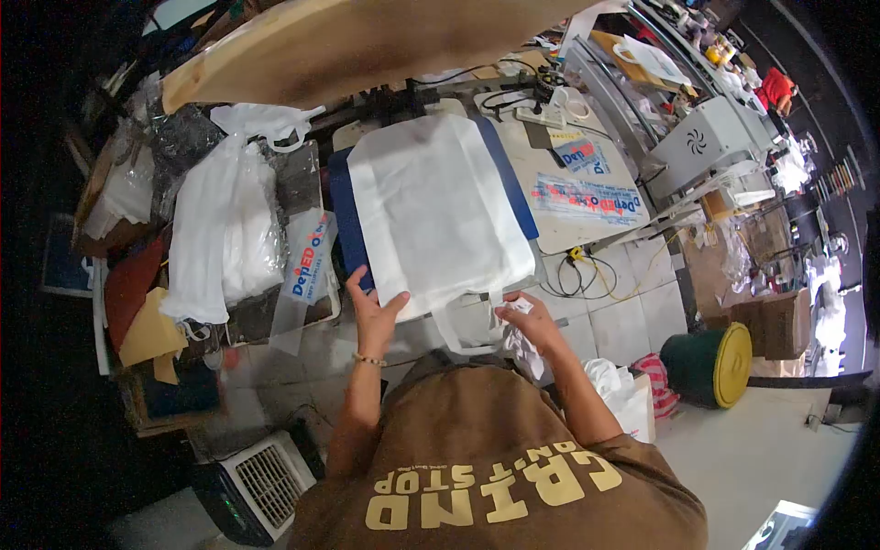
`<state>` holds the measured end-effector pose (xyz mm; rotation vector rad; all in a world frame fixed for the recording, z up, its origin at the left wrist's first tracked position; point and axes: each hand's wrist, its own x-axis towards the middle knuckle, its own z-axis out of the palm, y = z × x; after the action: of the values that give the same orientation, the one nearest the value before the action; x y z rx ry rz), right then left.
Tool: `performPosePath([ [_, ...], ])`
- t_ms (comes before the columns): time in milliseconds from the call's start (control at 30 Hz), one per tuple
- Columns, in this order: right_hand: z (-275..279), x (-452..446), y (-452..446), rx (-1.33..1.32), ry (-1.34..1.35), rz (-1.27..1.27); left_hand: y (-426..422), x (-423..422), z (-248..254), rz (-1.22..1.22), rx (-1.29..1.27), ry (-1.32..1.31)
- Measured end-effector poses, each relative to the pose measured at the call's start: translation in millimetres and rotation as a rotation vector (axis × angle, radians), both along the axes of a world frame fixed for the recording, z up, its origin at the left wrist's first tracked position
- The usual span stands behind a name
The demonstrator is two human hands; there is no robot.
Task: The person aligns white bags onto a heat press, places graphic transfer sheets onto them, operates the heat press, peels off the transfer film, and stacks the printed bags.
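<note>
A white fabric bag (431,206) lies flat over a dark blue board (507,179), its looped handle (456,335) hanging toward the person. My left hand (374,310) is at the bag's near left corner, thumb and fingers spread apart, with the thumb touching the bag's edge. My right hand (532,323) is closed at the near right corner, beside the handle's end, on a crumpled white cloth (522,353) that hangs below the fingers. Whether the right fingers also touch the handle I cannot tell.
Stacked white bags (229,229) and a printed plastic strip (307,266) lie left. Printed plastic (587,197) rests on the right-hand board, near cables (577,266). A green bin (701,367) stands lower right, a white-grilled appliance (266,481) lower left. A curved wooden panel (367,50) overhangs the far side.
</note>
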<state>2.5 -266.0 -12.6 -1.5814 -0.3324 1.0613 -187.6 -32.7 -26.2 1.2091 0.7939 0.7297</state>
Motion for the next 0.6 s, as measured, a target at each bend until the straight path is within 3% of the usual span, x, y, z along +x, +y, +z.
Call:
performPosePath([
  [33,-1,0,-2,-0.015,-0.107,0.037,0,-2,-13,0.053,0.123,0.114],
  [67,-1,5,-2,-0.147,-0.424,0.120,-2,-2,-8,0.065,0.122,0.109],
  [100,1,12,-4,-0.143,-0.430,0.134,-4,-4,-2,0.059,0.323,0.294],
  [133,4,19,-6,-0.308,-0.440,0.111,-5,-4,3,0.052,0.522,0.484],
  [167,12,24,-6,-0.473,-0.446,0.087,-5,-5,0,0.065,0.519,0.489],
  [233,23,36,1,-0.363,-0.549,0.055,-1,-4,-14,0.101,0.444,0.411],
  [300,32,47,17,-0.239,-1.017,-0.079,0,-3,-26,0.125,0.523,0.430],
  [433,27,47,34,-0.253,-1.125,-0.021,0,-4,-21,0.093,0.772,0.516],
  [467,18,49,36,-0.269,-1.106,0.013,-3,-6,-10,0.095,0.770,0.524],
  [533,-6,47,40,-0.249,-1.137,0.011,-11,0,25,0.055,0.752,0.814],
  [567,-7,54,36,-0.244,-1.186,-0.016,-11,8,37,0.031,0.756,0.780],
  [600,-4,51,36,-0.230,-1.184,-0.023,-9,11,46,0.028,0.892,0.846],
])
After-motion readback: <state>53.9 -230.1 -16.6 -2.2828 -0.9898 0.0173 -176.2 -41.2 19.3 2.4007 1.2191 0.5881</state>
